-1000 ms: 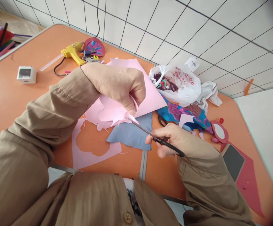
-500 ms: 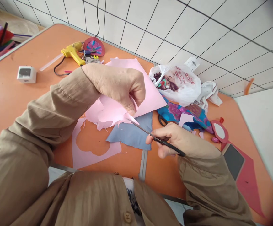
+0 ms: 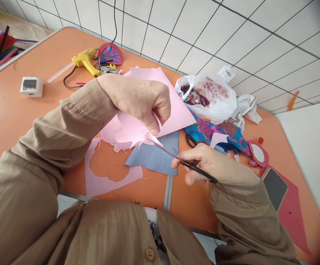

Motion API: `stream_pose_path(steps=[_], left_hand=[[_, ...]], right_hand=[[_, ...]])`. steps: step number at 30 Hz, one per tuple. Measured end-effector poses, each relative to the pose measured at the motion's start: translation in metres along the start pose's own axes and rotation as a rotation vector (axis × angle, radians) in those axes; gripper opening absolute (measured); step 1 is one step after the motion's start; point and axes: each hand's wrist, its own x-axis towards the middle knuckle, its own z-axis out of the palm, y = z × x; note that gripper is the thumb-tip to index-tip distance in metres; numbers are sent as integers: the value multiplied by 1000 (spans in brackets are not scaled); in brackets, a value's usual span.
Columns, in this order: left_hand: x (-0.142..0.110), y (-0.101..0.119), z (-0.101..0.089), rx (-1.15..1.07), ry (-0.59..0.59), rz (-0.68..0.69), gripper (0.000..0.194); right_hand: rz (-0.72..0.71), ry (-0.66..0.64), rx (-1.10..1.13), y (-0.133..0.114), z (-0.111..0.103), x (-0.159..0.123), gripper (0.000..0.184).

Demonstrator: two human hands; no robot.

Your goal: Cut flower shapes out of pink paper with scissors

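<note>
My left hand (image 3: pixel 146 101) pinches a pale pink sheet piece (image 3: pixel 134 134) with a jagged, cut edge; its thumb and finger press together near the edge. In my right hand (image 3: pixel 204 162) is a pair of black-handled scissors (image 3: pixel 189 165), whose blades reach up-left to the pink edge just below my left thumb. Behind the left hand lies a larger pink sheet (image 3: pixel 176 110). A blue-grey fabric piece (image 3: pixel 151 160) rests under the blades. Nearer my body is a pink offcut (image 3: pixel 110 187) with a rounded hole.
A yellow glue gun (image 3: pixel 85 62) and a white adapter (image 3: pixel 31 87) sit at the left. A white plastic bag (image 3: pixel 215 97) stands by the tiled wall. On the right are patterned blue fabric (image 3: pixel 212 132), a small mirror (image 3: pixel 258 153), a phone (image 3: pixel 274 188) and a red sheet (image 3: pixel 295 217).
Almost nothing differs. Both hands, the scissors and the pink piece hold nearly the same places; the view has shifted very slightly.
</note>
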Motion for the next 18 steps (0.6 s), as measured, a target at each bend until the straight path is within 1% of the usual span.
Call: stream_pose_path(steps=[6, 10, 15, 18], left_hand=[[0, 2, 0, 46, -46, -23, 51], [0, 3, 0, 33, -18, -3, 55], [0, 2, 0, -23, 0, 46, 44], [-1, 2, 0, -23, 4, 52, 44]], right_hand=[[11, -11, 10, 0, 0, 0, 72], [-10, -6, -13, -1, 0, 0, 73], [-2, -18, -15, -2, -1, 0, 72], [5, -17, -9, -2, -1, 0, 72]])
